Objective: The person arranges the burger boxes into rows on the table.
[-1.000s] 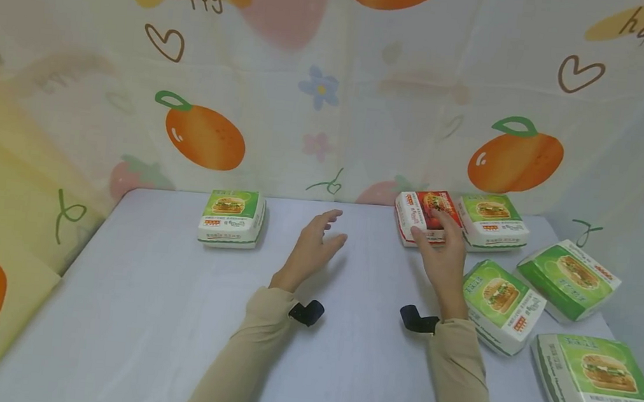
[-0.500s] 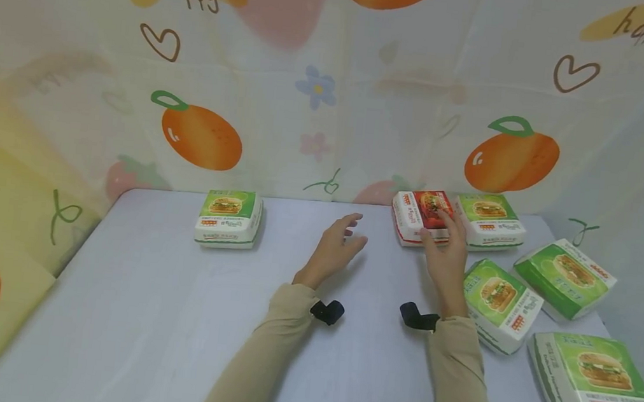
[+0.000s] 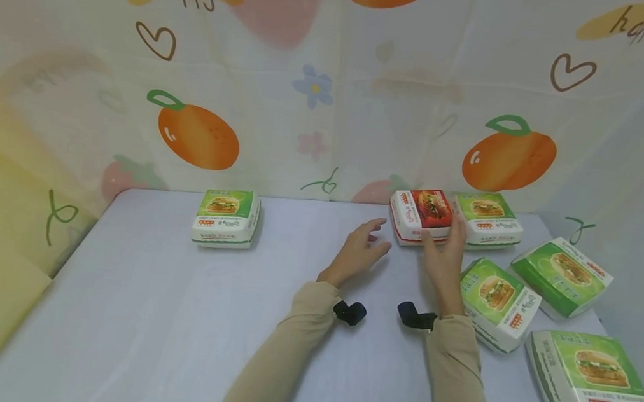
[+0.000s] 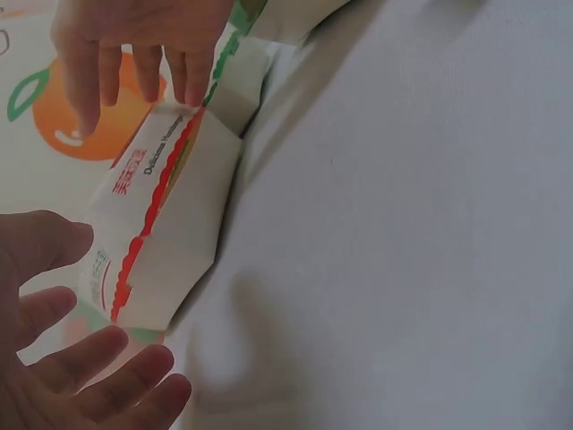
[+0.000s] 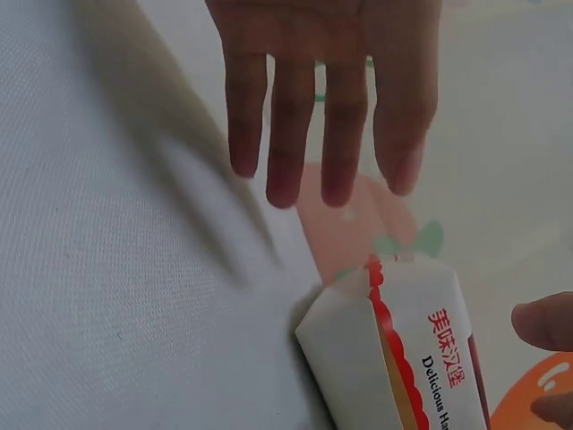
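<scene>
A red-and-white hamburger box sits at the back of the table, against a green-and-white hamburger box on its right. My right hand is at its right front corner, thumb before the front side and fingers beside the right side; contact is unclear. To its left front, my left hand hangs apart from the box with spread fingers, holding nothing. In the left wrist view, the left hand is near one end of the red box and the right hand near the other.
Three more green hamburger boxes lie at the right: a tilted box, a turned box and a large-looking near box. Another green box stands back left. A printed cloth hangs behind the white table.
My left hand has moved right, toward the red box. My right hand has shifted slightly, its fingers going from over the red box's top to its right side. The boxes keep their places.
</scene>
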`<state>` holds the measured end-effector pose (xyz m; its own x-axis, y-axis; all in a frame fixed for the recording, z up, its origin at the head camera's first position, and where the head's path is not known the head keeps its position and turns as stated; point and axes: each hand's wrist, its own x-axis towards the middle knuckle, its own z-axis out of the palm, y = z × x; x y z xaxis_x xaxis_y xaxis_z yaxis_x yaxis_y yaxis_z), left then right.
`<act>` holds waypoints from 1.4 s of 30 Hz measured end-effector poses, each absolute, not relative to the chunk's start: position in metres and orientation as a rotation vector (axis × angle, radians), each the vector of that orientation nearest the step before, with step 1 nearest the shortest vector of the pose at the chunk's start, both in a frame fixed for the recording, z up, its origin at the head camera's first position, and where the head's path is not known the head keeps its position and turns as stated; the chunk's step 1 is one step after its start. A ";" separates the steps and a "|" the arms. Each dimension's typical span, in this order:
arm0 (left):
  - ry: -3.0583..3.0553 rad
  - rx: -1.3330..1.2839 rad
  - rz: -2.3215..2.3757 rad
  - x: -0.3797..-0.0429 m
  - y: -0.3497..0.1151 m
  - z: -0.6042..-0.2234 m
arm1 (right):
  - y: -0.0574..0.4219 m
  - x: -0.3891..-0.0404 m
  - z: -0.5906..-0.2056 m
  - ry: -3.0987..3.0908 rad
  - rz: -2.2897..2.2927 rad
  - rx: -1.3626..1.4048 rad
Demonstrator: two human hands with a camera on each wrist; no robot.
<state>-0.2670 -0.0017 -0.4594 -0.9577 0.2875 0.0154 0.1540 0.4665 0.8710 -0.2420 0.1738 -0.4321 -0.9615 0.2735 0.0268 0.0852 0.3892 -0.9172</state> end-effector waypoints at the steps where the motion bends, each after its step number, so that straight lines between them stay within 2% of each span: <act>1: 2.568 0.400 1.509 -0.268 0.000 -0.459 | 0.174 -0.243 -0.432 -2.469 1.619 -0.325; 16: 2.492 0.457 1.568 -0.269 0.017 -0.460 | 0.171 -0.243 -0.433 -2.439 1.658 -0.290; 27: 2.493 0.369 1.739 -0.259 0.007 -0.453 | 0.166 -0.242 -0.433 -2.457 1.667 -0.307; 42: 2.547 0.352 1.684 -0.244 -0.010 -0.452 | 0.157 -0.242 -0.434 -2.478 1.702 -0.187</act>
